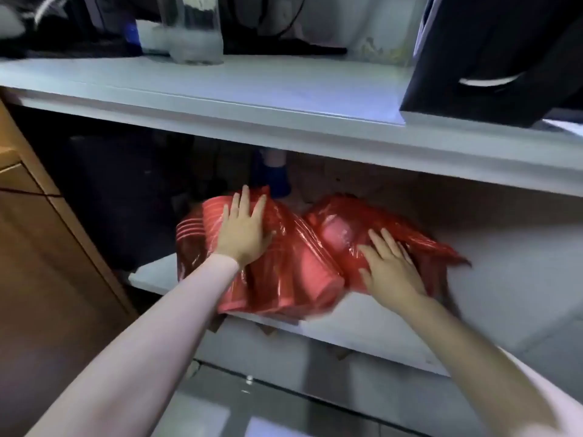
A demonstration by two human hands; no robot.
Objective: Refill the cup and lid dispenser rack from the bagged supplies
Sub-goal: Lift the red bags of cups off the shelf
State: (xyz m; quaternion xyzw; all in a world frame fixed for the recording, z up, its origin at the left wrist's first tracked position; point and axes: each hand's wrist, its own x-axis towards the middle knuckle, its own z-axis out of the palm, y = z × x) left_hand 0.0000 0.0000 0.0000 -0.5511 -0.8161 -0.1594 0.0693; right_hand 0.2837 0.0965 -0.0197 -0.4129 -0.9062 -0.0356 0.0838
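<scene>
While the red bag of cups [277,266] lies at the front left corner of the lower shelf [394,326], partly overhanging its edge, the left hand [244,230] and right hand [389,269] rest flat on it, fingers spread, gripping nothing. With only palms on slick plastic, I judge a pull could tip the bag off the front edge and spill the cups.

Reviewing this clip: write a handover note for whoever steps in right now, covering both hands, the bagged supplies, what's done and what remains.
Left hand: fingers straight, resting flat on the left red translucent plastic bag of stacked cups.
Right hand: fingers spread, flat on the right red plastic bag; its contents are unclear.
Both bags lie on the white lower shelf, under the white counter.
Done: both bags reached.
Left: pull the bags out, open them, load the dispenser rack, which is not in view.
</scene>
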